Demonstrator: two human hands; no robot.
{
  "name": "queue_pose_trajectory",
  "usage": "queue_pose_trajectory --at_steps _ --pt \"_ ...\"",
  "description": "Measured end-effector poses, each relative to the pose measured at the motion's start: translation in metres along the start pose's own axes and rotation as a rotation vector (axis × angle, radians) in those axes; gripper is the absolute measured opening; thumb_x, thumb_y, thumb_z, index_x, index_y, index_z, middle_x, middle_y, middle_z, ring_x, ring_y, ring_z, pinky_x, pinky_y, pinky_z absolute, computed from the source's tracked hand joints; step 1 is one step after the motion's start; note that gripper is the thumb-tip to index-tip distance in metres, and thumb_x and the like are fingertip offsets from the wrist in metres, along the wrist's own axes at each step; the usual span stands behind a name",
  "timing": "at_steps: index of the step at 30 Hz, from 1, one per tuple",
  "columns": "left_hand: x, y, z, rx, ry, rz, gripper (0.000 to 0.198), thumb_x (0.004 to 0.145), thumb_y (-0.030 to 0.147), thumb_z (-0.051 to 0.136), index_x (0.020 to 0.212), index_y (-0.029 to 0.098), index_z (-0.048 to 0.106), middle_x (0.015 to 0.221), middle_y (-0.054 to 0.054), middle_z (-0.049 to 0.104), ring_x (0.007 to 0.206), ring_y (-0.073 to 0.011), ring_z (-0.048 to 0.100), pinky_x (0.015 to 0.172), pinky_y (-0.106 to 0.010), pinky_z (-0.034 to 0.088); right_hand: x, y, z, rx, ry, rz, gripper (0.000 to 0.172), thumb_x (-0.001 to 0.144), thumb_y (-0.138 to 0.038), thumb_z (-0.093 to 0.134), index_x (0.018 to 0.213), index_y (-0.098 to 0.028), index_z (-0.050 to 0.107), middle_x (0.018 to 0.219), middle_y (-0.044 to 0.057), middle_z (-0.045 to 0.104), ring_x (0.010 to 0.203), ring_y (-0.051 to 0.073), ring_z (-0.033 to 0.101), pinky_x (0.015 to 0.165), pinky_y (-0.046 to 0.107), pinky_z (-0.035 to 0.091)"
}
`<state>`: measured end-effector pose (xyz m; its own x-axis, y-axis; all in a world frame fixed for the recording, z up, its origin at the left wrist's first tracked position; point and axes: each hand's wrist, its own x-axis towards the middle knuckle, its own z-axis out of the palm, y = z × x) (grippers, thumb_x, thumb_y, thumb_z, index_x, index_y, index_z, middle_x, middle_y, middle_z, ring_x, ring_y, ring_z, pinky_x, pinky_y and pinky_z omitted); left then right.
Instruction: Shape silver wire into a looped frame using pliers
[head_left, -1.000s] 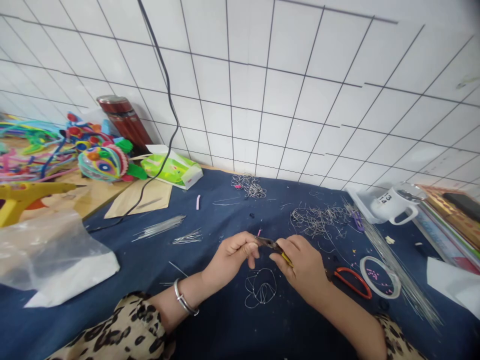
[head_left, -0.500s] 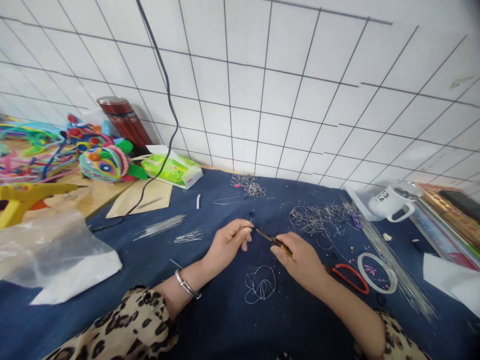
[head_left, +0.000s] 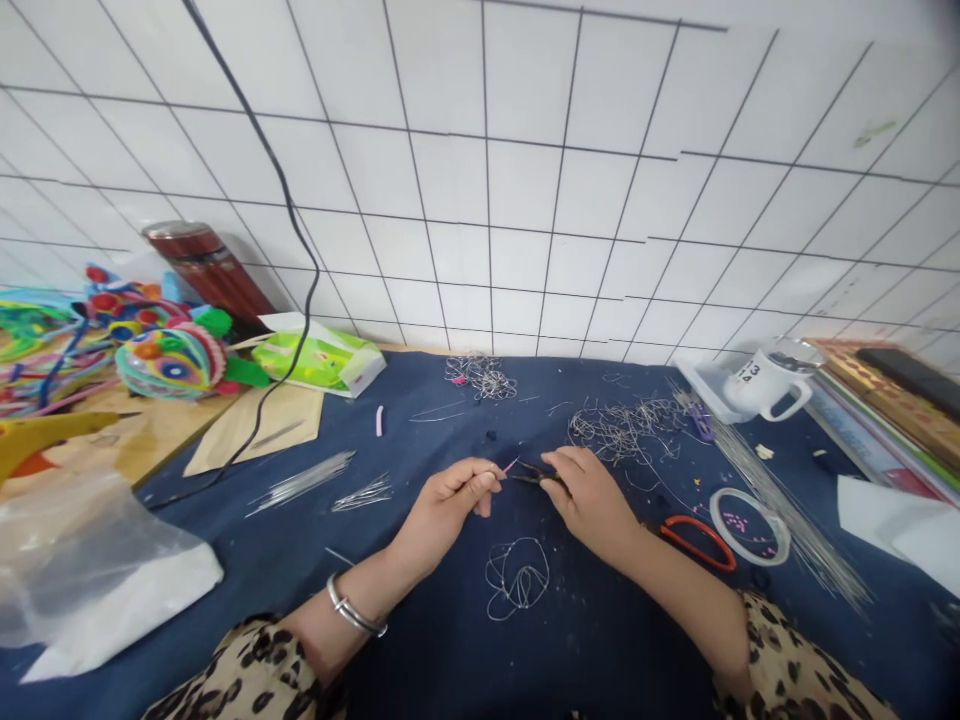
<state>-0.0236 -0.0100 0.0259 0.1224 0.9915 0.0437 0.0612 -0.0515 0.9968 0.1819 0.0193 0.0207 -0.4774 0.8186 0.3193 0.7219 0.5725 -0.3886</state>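
My left hand [head_left: 455,505], with a silver bangle on its wrist, pinches a small thin pink piece [head_left: 511,466] with a fine wire end. Dark-jawed pliers [head_left: 534,473] are held in my right hand [head_left: 592,500], their jaws pointing left and parted beside the pink piece. Whether the jaws touch it I cannot tell. Below both hands a loose coil of thin wire [head_left: 517,578] lies on the dark blue cloth [head_left: 450,650]. Tangled wire [head_left: 626,425] lies to the right, and a smaller tangle [head_left: 484,377] lies near the wall.
At right are red-handled pliers [head_left: 697,543], a clear ring [head_left: 750,525] around pink beads, long wires [head_left: 795,520] and a white mug [head_left: 766,380]. At left are short wire bundles [head_left: 304,480], a green packet [head_left: 319,358] and a plastic bag [head_left: 97,570].
The pliers' jaws have opened and turned to point level leftward, with my right hand shifted slightly up. The pink piece now shows at my left fingertips. The camera view has shifted a little.
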Motion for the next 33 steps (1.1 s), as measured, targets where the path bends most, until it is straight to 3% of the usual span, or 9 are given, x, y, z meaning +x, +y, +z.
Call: queue_pose_trajectory --at_steps 5,10,15,20,25,33 --pt "-0.002 0.002 0.009 -0.055 -0.054 -0.023 0.022 0.086 0.032 0.045 0.086 0.015 0.059 0.069 0.0 0.056 0.054 -0.0086 0.046 0.058 -0.023 0.035 0.005 -0.001 0.0 0.428 0.017 0.128 0.032 0.09 -0.026 0.037 0.121 -0.022 0.046 0.112 0.008 0.054 0.078 0.012 0.057 0.08 0.032 0.045" --pt "-0.004 0.005 0.013 -0.044 -0.152 -0.001 0.02 0.087 0.03 0.044 0.085 0.015 0.057 0.067 0.001 0.054 0.052 -0.0071 0.044 0.056 -0.022 0.034 0.006 -0.01 0.0 0.712 0.009 0.203 0.029 0.089 -0.032 0.038 0.11 -0.022 0.056 0.096 0.004 0.06 0.067 0.01 0.059 0.063 0.025 0.048" --pt "0.0 0.012 0.014 -0.168 -0.109 0.002 0.012 0.086 0.028 0.047 0.092 0.018 0.046 0.068 0.002 0.057 0.048 -0.0071 0.045 0.051 -0.021 0.035 0.01 -0.014 -0.004 0.875 0.04 0.281 0.025 0.086 -0.032 0.042 0.104 -0.02 0.056 0.079 0.001 0.06 0.059 0.009 0.058 0.055 0.022 0.047" --pt "0.01 0.017 0.012 -0.098 0.0 0.025 0.014 0.084 0.03 0.05 0.081 0.016 0.049 0.065 0.001 0.057 0.047 -0.0064 0.044 0.047 -0.019 0.031 0.02 -0.018 -0.007 0.852 0.086 0.268 0.018 0.084 -0.03 0.046 0.094 -0.02 0.057 0.072 -0.002 0.059 0.048 0.006 0.051 0.051 0.02 0.043" --pt "0.023 0.004 0.011 -0.041 0.137 0.052 0.014 0.079 0.03 0.057 0.08 0.016 0.055 0.055 0.005 0.046 0.049 -0.0061 0.039 0.046 -0.018 0.03 0.029 -0.019 -0.006 0.648 0.227 0.189 0.015 0.083 -0.027 0.049 0.085 -0.02 0.063 0.077 0.0 0.059 0.066 0.01 0.054 0.063 0.022 0.042" --pt "0.027 -0.016 0.007 -0.007 0.105 0.068 0.011 0.077 0.026 0.061 0.079 0.016 0.059 0.058 0.003 0.054 0.056 -0.0083 0.048 0.056 -0.02 0.039 0.029 -0.016 -0.006 0.537 0.188 0.119 0.016 0.084 -0.021 0.049 0.086 -0.022 0.065 0.074 -0.001 0.057 0.071 0.011 0.052 0.068 0.023 0.039"
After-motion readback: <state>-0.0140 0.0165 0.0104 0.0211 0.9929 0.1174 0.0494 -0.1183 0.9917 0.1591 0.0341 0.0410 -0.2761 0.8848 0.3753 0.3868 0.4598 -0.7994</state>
